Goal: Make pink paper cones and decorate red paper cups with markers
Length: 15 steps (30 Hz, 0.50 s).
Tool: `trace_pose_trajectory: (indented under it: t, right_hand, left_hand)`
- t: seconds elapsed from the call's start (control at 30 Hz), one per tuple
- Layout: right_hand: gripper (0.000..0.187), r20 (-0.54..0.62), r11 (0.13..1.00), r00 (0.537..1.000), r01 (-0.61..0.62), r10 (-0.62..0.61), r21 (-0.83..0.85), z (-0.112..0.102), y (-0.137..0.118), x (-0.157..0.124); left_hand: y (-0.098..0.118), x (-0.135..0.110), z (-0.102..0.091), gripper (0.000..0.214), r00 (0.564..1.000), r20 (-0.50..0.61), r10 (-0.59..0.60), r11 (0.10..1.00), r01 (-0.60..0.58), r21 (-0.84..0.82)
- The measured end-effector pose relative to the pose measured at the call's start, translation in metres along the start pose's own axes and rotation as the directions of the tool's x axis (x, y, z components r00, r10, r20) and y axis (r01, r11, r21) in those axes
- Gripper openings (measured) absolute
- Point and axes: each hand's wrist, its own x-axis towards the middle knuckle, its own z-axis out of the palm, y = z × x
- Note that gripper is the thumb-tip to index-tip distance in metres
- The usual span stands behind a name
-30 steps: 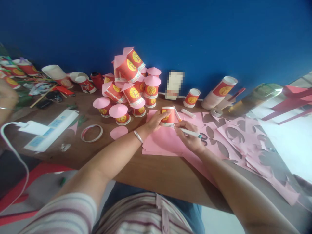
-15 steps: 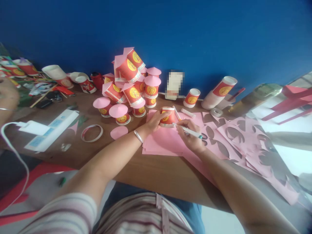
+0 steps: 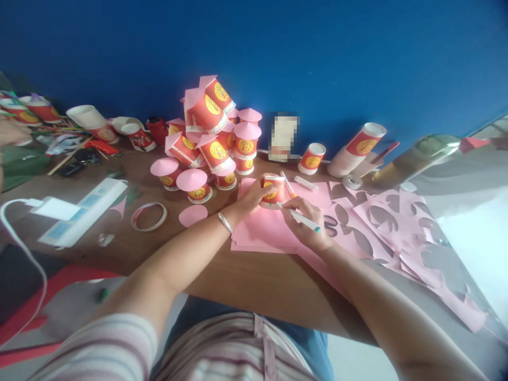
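Observation:
My left hand (image 3: 252,196) is closed round a red paper cup (image 3: 273,191) that stands upside down on a stack of pink paper (image 3: 265,227). My right hand (image 3: 307,222) grips a white pen (image 3: 300,217) with a teal end, its tip at the foot of the cup on the near right side. A silver bracelet (image 3: 225,222) sits on my left wrist. Scissors (image 3: 330,226) lie partly hidden just right of my right hand.
A pile of red cups with pink cone lids (image 3: 214,140) stands behind. A tape ring (image 3: 148,216), a pink paper disc (image 3: 192,215) and a white power strip (image 3: 81,210) lie left. Cut pink sheets (image 3: 400,233) spread right. Another person's hand (image 3: 11,132) shows at far left.
My right hand has swung the pen round the foot of the cup toward me, the teal end dropping lower. My left hand stays on the cup.

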Motion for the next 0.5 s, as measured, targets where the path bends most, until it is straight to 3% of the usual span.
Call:
trace_pose_trajectory:
  t: [0.23,0.5]
  right_hand:
    - [0.010,-0.019,0.999,0.999,0.049,-0.049,0.010,0.0029,0.0013,0.0003]
    - [0.010,0.001,1.000,1.000,0.007,-0.007,0.021,0.0028,0.0014,0.0003]
  left_hand:
    - [0.0011,-0.0029,0.0006,0.049,1.000,0.029,-0.001,1.000,0.001,0.001]
    - [-0.0009,-0.0037,-0.0017,0.060,0.997,0.033,-0.073,0.997,0.073,-0.018]
